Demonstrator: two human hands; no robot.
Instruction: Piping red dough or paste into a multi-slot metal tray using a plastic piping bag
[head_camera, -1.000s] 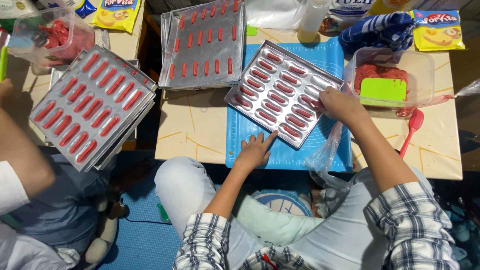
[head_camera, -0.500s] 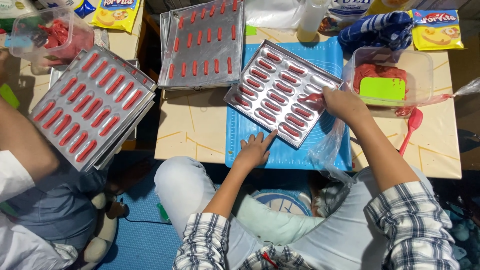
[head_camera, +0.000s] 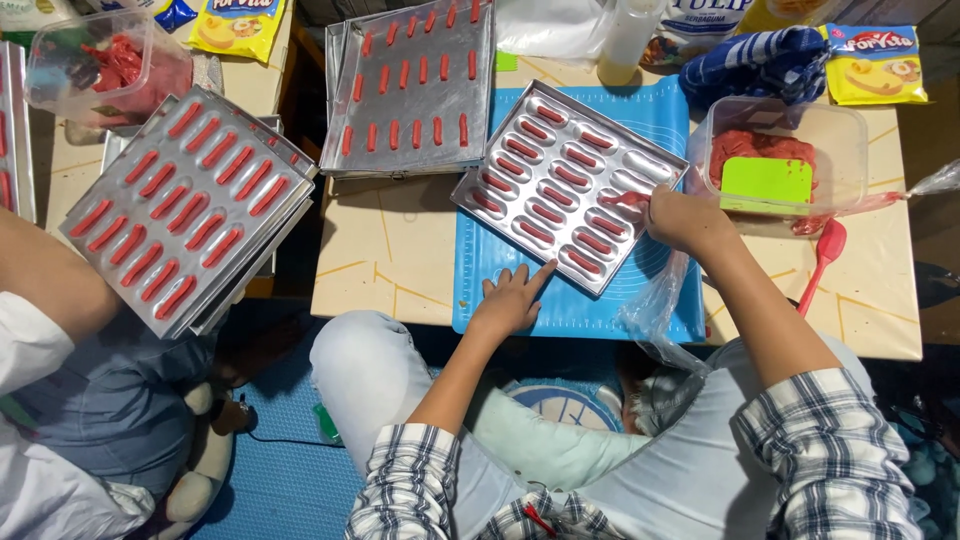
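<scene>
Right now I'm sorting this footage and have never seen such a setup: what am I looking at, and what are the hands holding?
One camera worn on a person's head looks down at their two bare hands; there is no machine. The left hand rests on a blue mat, fingertips at the edge of a metal mould tray filled with red strips. The right hand holds a clear plastic bag over the tray. Beside it stand a tub of red paste and a red spatula. Another person's arm shows at left, near a second filled tray.

A silver moulded tray (head_camera: 565, 185) lies tilted on the blue mat, most oblong hollows apparently holding red dough.
</scene>
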